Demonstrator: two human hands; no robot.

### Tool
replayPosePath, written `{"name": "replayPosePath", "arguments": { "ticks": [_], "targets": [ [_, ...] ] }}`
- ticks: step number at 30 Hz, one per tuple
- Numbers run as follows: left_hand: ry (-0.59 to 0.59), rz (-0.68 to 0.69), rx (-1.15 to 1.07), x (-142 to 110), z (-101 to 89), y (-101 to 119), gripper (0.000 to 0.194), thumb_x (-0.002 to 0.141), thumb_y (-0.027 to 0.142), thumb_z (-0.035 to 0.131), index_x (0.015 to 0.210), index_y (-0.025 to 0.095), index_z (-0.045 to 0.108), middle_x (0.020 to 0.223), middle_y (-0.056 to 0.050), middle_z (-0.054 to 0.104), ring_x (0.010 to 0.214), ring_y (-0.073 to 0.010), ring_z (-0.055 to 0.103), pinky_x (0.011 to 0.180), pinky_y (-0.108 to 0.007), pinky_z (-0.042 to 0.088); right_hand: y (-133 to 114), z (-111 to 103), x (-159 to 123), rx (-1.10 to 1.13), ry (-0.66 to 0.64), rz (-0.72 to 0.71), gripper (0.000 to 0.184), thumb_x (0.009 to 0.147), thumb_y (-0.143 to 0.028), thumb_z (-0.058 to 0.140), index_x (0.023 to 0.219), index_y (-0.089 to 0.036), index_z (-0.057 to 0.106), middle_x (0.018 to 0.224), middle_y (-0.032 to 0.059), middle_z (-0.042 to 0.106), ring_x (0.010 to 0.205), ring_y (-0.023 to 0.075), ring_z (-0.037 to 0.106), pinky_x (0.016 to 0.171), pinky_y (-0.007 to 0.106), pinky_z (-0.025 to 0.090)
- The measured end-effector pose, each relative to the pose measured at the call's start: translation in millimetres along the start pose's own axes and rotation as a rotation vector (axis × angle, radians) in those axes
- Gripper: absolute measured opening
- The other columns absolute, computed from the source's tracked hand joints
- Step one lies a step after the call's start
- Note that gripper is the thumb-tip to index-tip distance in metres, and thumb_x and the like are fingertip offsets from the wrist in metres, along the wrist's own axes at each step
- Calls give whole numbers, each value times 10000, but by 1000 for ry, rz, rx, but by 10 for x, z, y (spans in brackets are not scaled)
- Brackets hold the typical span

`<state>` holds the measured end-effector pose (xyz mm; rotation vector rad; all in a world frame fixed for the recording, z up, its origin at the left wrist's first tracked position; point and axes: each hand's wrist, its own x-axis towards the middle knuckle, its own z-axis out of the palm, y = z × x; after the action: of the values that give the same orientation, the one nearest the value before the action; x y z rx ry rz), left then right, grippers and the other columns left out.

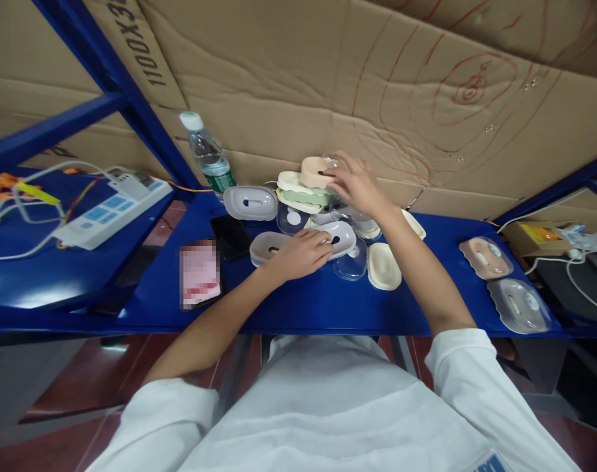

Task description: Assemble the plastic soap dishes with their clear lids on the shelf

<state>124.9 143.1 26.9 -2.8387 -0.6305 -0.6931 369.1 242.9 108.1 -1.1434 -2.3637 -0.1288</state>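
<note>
My left hand is at the middle of the table, its fingers bent over the near end of a white oval case part with a dark slot. My right hand reaches further back. Its fingers and thumb curl round the right end of a peach oval case part, with clear plastic by the fingertips. The peach part lies on a pile of cream parts and green parts. Left of my left hand lies a pale grey tray. A clear lid and a cream tray are to the right.
A water bottle stands behind a greyish tray. A dark phone and a blurred pink item lie at left. Two lidded cases sit at the right end. Cardboard walls the back; a power strip is far left.
</note>
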Motion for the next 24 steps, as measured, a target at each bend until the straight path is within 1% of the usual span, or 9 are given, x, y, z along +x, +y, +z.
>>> {"name": "replayPosePath", "arguments": {
  "ticks": [4,7,9,11,13,16,19,21,24],
  "targets": [
    [-16,23,30,-2,-9,1,244,1104,268,540,1147,183,765,1267,-113,725,1134,-261,698,1003,-413,506,-19,-16,-54,37,-1,25,642,1078,-644,502,1646,-347,469,1771,68,359,1636,386,320,1307,679,300],
    [-14,38,33,-2,2,12,237,1101,268,550,1149,177,763,1270,-115,727,1137,-265,700,1017,-419,504,23,-101,-274,72,38,64,780,1057,-703,500,1712,-309,344,1774,104,356,1648,368,304,1333,652,268],
    [-19,40,25,-4,8,20,242,1106,268,541,1149,178,762,1268,-112,730,1136,-265,704,1019,-420,505,98,-164,-503,82,80,111,799,1059,-721,473,1716,-291,324,1767,116,369,1647,346,316,1345,624,264],
    [-21,36,13,-7,10,29,248,1111,271,532,1145,182,762,1266,-109,733,1141,-266,705,1018,-421,506,216,-202,-785,85,124,190,798,1058,-723,466,1703,-268,345,1750,134,396,1641,338,331,1352,606,260],
    [-21,40,3,-8,14,39,247,1111,272,535,1147,181,761,1271,-110,733,1154,-269,702,1014,-419,508,361,-193,-1086,96,157,294,814,1042,-739,482,1673,-232,393,1716,168,438,1620,342,367,1337,603,296],
    [-24,50,-12,-2,32,59,238,1105,256,540,1144,182,763,1266,-110,735,1154,-265,698,1001,-410,513,553,-90,-1483,167,177,497,828,1014,-766,485,1622,-205,455,1677,203,472,1551,337,462,1230,574,462],
    [-36,49,-36,9,57,72,248,1110,268,531,1135,194,766,1238,-101,739,1119,-248,702,984,-396,515,646,15,-1739,217,191,661,722,1037,-700,450,1570,-216,515,1599,195,557,1423,300,589,1106,504,568],
    [-37,51,-44,12,67,72,253,1113,277,525,1131,197,764,1229,-97,739,1106,-238,703,979,-387,515,674,1,-1842,170,181,656,628,1046,-629,467,1496,-209,593,1531,186,614,1363,290,627,1072,472,583],
    [-17,48,-50,5,59,64,255,1116,262,516,1115,196,763,1226,-95,743,1119,-236,703,982,-384,516,738,-194,-1969,-18,135,629,508,1069,-526,462,1395,-201,676,1478,166,659,1366,284,608,1106,438,544]
  ]
}}
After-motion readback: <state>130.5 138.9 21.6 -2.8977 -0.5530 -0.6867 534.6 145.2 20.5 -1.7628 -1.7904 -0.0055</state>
